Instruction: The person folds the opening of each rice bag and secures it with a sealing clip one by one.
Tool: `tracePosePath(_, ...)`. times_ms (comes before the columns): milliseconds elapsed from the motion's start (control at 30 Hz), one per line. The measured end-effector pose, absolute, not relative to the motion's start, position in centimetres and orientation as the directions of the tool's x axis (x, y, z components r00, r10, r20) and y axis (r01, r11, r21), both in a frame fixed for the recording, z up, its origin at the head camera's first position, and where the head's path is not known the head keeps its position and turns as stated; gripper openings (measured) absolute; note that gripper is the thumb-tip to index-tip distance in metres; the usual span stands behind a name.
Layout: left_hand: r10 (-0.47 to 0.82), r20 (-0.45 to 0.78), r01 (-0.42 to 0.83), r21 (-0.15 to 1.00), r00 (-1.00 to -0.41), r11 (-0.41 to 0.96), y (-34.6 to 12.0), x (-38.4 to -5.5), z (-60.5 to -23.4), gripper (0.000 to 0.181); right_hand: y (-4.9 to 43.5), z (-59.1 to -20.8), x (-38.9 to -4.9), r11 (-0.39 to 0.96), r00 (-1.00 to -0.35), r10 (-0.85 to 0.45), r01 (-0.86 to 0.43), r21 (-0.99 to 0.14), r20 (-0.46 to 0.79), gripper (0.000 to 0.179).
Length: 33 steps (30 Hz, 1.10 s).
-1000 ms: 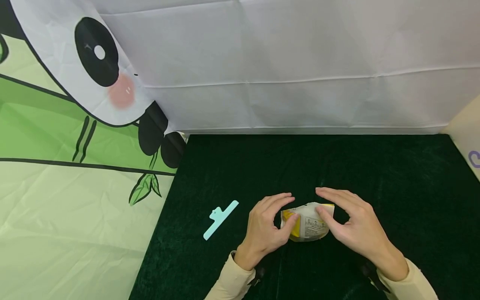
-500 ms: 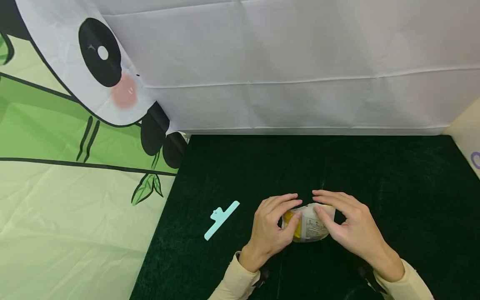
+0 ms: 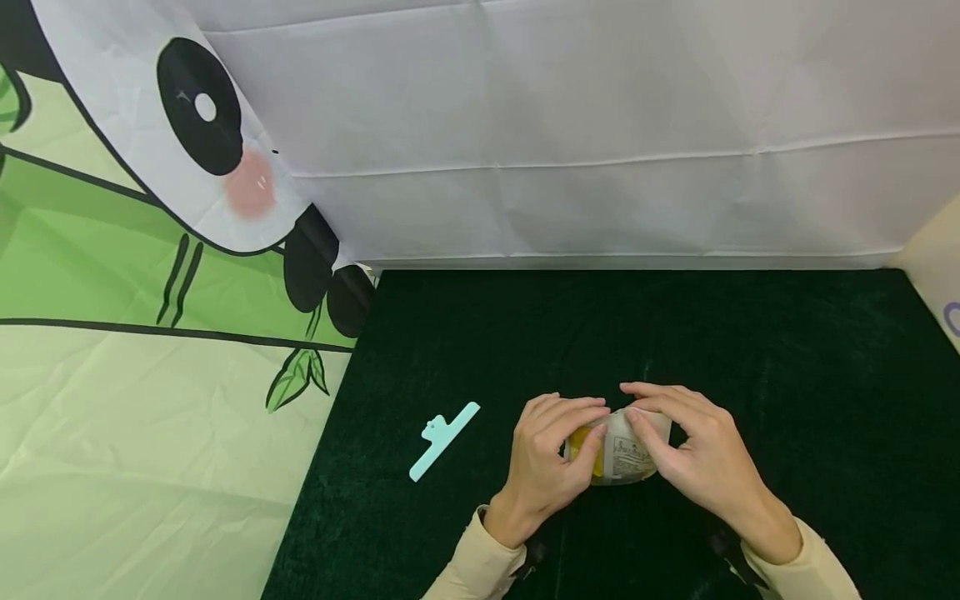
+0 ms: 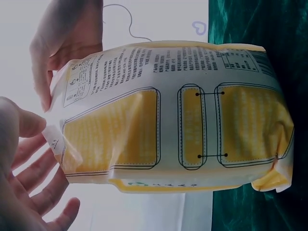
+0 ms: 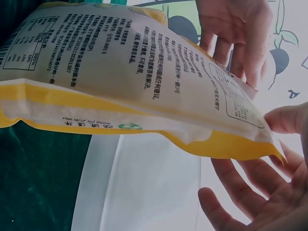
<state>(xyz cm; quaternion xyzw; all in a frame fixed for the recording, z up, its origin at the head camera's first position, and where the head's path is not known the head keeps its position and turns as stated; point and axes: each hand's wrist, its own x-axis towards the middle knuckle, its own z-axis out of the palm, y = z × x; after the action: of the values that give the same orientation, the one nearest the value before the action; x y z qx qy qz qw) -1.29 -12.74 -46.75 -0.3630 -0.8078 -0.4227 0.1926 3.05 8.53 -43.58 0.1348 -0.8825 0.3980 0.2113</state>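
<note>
A white and yellow printed food bag [image 3: 627, 452] stands upright on the dark green cloth [image 3: 525, 333], between the two hands. My left hand [image 3: 553, 457] pinches its top edge near the left corner, thumb on the near face and fingers behind. At the other top corner, my right hand [image 3: 703, 457] holds the edge the same way. Rows of small dark print and yellow panels cover the bag [image 4: 168, 125] in the left wrist view. Its yellow side seam [image 5: 120, 122] shows in the right wrist view. Left of the hands lies a pale turquoise bag clip [image 3: 444, 442].
A white sheet [image 3: 562, 125] hangs behind the far table edge. On the left hangs a printed cloth [image 3: 150, 417] with a cartoon panda and green bamboo. A cream panel [image 3: 941, 258] stands along the right edge.
Both hands have moved inward along the bag's top, the left to the right and the right slightly left. Their fingers have closed in on the edge. The clip stays put.
</note>
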Motion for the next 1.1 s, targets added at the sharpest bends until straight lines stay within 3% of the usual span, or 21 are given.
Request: tracePosePath(1100,0.333,0.68,0.757,0.58,-0.653,0.301,-11.5,-1.9,-46.7,0.012,9.0,-44.2,2.5,0.563,-0.877,-0.11,-0.442,-0.698,0.467,0.027)
